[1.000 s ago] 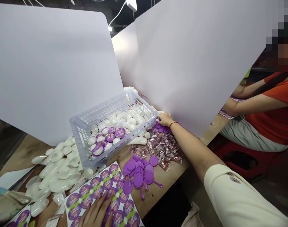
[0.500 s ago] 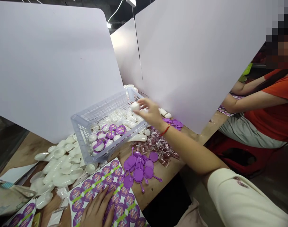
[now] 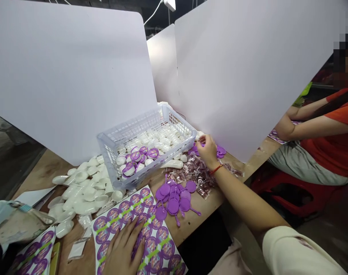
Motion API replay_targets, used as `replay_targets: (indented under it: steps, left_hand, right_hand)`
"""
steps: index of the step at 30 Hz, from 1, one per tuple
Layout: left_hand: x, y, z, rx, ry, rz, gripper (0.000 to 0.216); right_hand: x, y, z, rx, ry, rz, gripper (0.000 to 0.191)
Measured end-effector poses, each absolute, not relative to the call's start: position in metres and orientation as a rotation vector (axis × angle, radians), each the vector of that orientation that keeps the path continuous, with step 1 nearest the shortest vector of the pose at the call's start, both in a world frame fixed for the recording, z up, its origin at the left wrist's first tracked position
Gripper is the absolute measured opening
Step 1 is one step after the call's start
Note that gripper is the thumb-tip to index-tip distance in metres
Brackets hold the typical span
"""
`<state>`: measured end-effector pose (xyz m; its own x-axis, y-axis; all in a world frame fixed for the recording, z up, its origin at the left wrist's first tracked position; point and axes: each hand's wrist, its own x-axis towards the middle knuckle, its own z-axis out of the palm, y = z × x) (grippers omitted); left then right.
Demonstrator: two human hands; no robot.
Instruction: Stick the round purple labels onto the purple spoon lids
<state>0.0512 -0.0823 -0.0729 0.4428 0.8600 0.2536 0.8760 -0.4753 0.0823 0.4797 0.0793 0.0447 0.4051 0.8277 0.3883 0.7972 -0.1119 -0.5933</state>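
Note:
My left hand [image 3: 125, 248] lies flat, fingers spread, on a sheet of round purple stickers [image 3: 165, 248]. My right hand [image 3: 207, 152] is just beyond the right corner of the plastic basket [image 3: 151, 170]. Its fingers are bent together beside a white piece [image 3: 200, 135] and some purple plastic discs [image 3: 220, 151]; what they grip, if anything, is hidden. Inside the basket are many small white containers [image 3: 157, 137], several with purple stickers on top [image 3: 136, 156]. Small clear packets with reddish-brown contents [image 3: 202, 173] lie below my right hand.
A pile of purple discs with thin handles [image 3: 173, 206] lies right of the sticker sheet. White scoop-like pieces [image 3: 85, 191] are heaped left of the basket. White partition boards [image 3: 219, 76] stand behind. To the right sits a co-worker in a red top [image 3: 328, 141].
My right hand has moved right and down, away from over the basket, where it held a small white container. My left hand stays on the sticker sheet. The view has shifted slightly.

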Motion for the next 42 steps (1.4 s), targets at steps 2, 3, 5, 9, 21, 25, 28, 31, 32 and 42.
replay_targets:
  steps: [2,3,5,9,21,25,28,31,32,42]
  left_hand:
    - [0.052,-0.083,-0.072,-2.619,-1.574,-0.413,0.045]
    - [0.052,-0.083,-0.072,-2.627,-1.572,-0.41,0.045]
    - [0.052,-0.083,-0.07,-2.644,-1.567,-0.407,0.043]
    - [0.052,-0.085,-0.068,-2.637,-1.564,-0.408,0.044]
    - [0.055,-0.087,-0.066,-2.644,-1.588,-0.385,0.043]
    - [0.063,-0.09,-0.057,-2.677,-1.592,-0.409,0.042]
    - [0.063,-0.09,-0.056,-2.678,-1.593,-0.431,0.041]
    - [0.064,-0.091,-0.055,-2.68,-1.598,-0.449,0.04]
    - [0.065,-0.091,-0.054,-2.683,-1.603,-0.458,0.04]
    - [0.06,-0.097,-0.046,-2.65,-1.651,-0.838,0.033]
  right_hand:
    - [0.516,0.095,0.028,-2.031,-1.363,0.111,0.023]
    - [0.528,0.104,0.02,-2.073,-1.386,0.146,0.023]
    - [0.539,0.123,0.009,-2.142,-1.442,0.219,0.031]
    - [0.538,0.149,-0.001,-2.202,-1.507,0.305,0.034]
    - [0.56,0.053,0.01,-1.637,-1.461,0.648,0.043]
    - [0.488,0.024,0.005,-1.371,-1.667,0.892,0.034]
    - [0.448,0.021,0.002,-1.334,-1.755,0.841,0.033]
    - [0.444,0.024,0.0,-1.418,-1.735,0.657,0.034]
    - [0.449,0.024,-0.001,-1.457,-1.72,0.601,0.032]
    - [0.535,0.053,-0.011,-1.958,-1.727,0.157,0.039]
